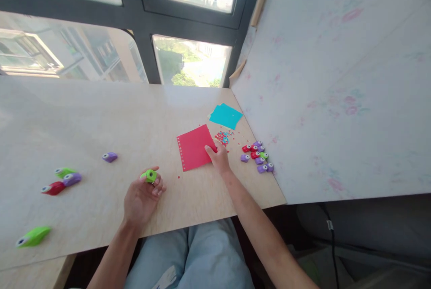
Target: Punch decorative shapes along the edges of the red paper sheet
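Observation:
My left hand (143, 197) is palm up over the table, its fingers curled around a small green craft punch (150, 175). A square sheet of red paper (195, 147) lies to the right of it, with a row of small holes along its left edge. My right hand (219, 156) pinches the right edge of that sheet, thumb on top; the fingers beneath are partly hidden. Beyond the right hand is a little heap of red and blue paper bits (222, 137). One red paper dot (178, 177) lies below the sheet.
Blue paper sheets (225, 116) lie near the wall (336, 100). Several red, purple and green punches (257, 156) cluster at the right edge. On the left are a purple punch (109, 157), a red punch (54, 188) among others, and a green punch (33, 237). A window stands behind the table.

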`<action>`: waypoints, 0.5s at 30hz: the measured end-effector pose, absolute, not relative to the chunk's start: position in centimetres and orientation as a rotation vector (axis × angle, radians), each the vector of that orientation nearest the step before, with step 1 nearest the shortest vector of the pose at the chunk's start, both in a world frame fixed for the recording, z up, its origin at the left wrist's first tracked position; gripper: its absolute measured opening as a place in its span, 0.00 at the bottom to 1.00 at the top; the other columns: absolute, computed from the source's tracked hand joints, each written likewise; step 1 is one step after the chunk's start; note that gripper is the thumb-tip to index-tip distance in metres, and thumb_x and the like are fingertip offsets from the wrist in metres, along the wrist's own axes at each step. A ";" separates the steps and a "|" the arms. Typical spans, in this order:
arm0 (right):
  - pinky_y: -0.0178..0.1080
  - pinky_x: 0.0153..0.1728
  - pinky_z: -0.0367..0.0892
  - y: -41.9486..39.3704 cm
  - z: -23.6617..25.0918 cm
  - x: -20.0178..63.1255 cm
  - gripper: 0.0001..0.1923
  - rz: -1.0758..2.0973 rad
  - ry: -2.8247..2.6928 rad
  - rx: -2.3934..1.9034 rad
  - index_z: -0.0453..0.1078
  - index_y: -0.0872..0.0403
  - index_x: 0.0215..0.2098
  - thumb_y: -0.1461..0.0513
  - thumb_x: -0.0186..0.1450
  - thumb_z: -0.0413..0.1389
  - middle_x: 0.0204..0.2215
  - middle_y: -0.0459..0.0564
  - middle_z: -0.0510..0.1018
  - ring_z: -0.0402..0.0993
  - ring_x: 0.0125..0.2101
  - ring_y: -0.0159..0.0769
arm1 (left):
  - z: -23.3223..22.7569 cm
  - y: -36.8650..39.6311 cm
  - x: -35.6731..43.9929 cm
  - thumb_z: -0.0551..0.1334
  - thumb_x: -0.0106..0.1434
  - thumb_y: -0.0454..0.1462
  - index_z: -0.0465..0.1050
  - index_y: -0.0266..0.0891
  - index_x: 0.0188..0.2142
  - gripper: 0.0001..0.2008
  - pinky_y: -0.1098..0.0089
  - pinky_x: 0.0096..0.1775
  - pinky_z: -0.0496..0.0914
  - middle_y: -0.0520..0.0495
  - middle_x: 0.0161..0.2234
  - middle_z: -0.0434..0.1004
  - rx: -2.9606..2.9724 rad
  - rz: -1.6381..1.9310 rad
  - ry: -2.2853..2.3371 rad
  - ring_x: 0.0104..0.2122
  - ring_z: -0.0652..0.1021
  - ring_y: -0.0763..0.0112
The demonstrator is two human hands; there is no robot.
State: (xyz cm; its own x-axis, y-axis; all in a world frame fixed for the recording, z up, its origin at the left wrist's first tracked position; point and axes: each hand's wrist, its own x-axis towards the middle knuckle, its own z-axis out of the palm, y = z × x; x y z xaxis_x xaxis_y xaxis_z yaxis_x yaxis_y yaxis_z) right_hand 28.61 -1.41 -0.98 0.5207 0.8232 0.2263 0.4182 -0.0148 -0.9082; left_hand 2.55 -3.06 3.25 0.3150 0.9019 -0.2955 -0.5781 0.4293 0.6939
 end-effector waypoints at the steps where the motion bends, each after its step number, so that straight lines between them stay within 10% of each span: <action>1: 0.45 0.49 0.68 -1.4 -1.0 28.6 0.20 0.446 -1.069 -1.639 0.74 0.56 0.42 0.51 0.58 0.57 0.40 0.57 0.79 0.75 0.43 0.45 | 3.4 -3.0 2.7 0.62 0.53 0.41 0.72 0.37 0.37 0.13 0.74 0.24 0.65 0.54 0.23 0.63 0.511 1.015 0.759 0.19 0.63 0.78; 15: 0.41 0.47 0.68 -2.2 -0.1 27.6 0.18 0.447 -1.141 -1.710 0.73 0.57 0.44 0.53 0.63 0.54 0.39 0.53 0.79 0.75 0.44 0.44 | 7.5 -6.1 16.0 0.54 0.65 0.51 0.66 0.38 0.30 0.18 0.70 0.29 0.63 0.49 0.26 0.68 1.791 0.535 0.955 0.26 0.70 0.69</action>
State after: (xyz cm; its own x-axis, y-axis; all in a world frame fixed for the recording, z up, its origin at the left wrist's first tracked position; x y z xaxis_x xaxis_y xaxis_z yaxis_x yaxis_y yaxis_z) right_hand 27.64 -2.20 -0.13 0.4882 0.8479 0.2069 0.4819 -0.0642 -0.8739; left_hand 15.97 -6.10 7.51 0.5909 0.8040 -0.0661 0.3638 -0.1924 0.9114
